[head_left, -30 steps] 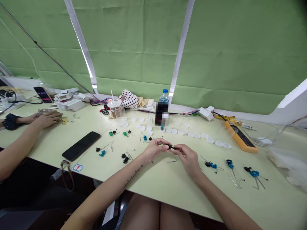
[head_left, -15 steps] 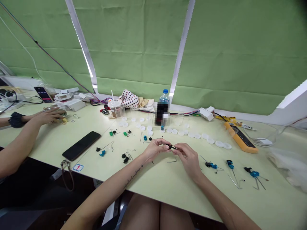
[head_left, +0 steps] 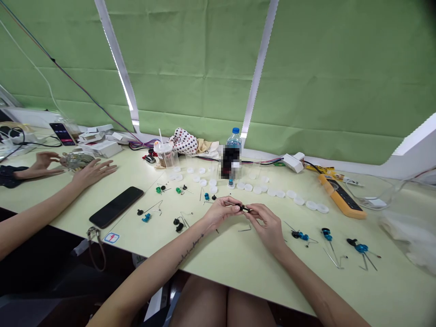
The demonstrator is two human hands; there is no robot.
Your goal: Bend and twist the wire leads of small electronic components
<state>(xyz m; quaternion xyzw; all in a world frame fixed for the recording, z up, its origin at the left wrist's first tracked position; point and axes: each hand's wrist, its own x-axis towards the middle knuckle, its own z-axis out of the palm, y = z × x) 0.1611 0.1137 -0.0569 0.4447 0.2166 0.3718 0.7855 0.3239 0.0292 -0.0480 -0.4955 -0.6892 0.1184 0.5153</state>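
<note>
Between my two hands is a small black part point(head_left: 243, 208), held above the table; its exact kind is too small to tell. My left hand point(head_left: 222, 212) pinches its left end, and my right hand point(head_left: 266, 221) pinches its right end. On the table below lies a hex key point(head_left: 244, 229). To the right are blue and black parts point(head_left: 299, 235) with thin metal keys, and another blue part point(head_left: 361, 247) farther right. Left of my hands lie black parts point(head_left: 177, 225), a blue part point(head_left: 146, 218) and green parts point(head_left: 179, 190) among more hex keys.
White round caps point(head_left: 280, 194) run in a row behind my hands, near a bottle point(head_left: 235, 141) and a drink cup point(head_left: 164, 154). A black phone point(head_left: 117, 206) lies left, a yellow power strip point(head_left: 342, 195) right. A co-worker's hands point(head_left: 91, 172) are at the far left.
My hands stay nearly in place around the black part, which has turned slightly. The co-worker's hands have moved apart, one shifting right, uncovering a clear plastic bundle.
</note>
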